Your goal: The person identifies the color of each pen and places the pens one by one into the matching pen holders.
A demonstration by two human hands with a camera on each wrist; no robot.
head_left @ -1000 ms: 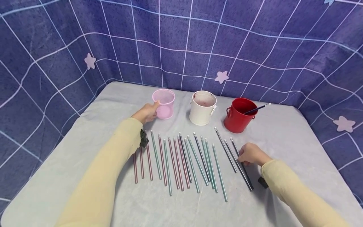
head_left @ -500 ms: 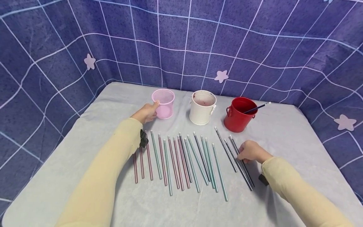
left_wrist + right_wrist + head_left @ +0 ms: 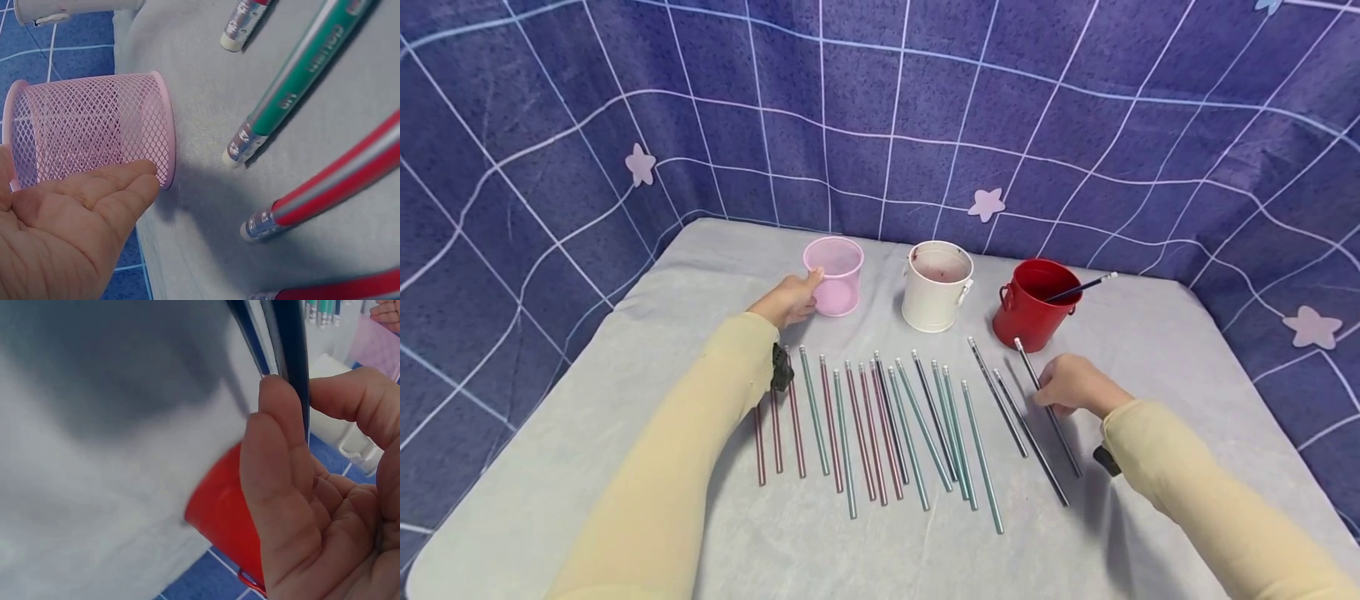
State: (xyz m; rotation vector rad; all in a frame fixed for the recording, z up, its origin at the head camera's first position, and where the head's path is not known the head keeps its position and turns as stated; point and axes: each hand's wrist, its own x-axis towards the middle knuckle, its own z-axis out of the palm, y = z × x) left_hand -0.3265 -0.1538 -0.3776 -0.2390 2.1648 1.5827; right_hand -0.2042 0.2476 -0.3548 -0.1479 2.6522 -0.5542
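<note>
At the back left stands a pink mesh pencil cup (image 3: 837, 287). My left hand (image 3: 792, 298) rests against its near left side, thumb by the rim; in the left wrist view the fingers (image 3: 119, 190) lie straight along the mesh. My right hand (image 3: 1075, 385) pinches a dark pencil (image 3: 1062, 433) between thumb and fingertips, its eraser end raised toward the red bucket (image 3: 1028, 321). The right wrist view shows this pencil (image 3: 289, 337) between thumb and fingers. One dark pencil (image 3: 1078, 288) leans in the red bucket. Another dark pencil (image 3: 1037, 446) lies left of the held one.
A white bucket (image 3: 931, 300) stands between the pink cup and the red bucket. Several red pencils (image 3: 796, 433), green pencils (image 3: 981, 458) and dark pencils (image 3: 934, 408) lie in a row on the grey cloth (image 3: 880, 558). A blue gridded curtain (image 3: 850, 100) hangs behind.
My right hand has lifted the dark pencil from the cloth and moved slightly away from me and to the right. The left hand and the pink cup have stayed in place.
</note>
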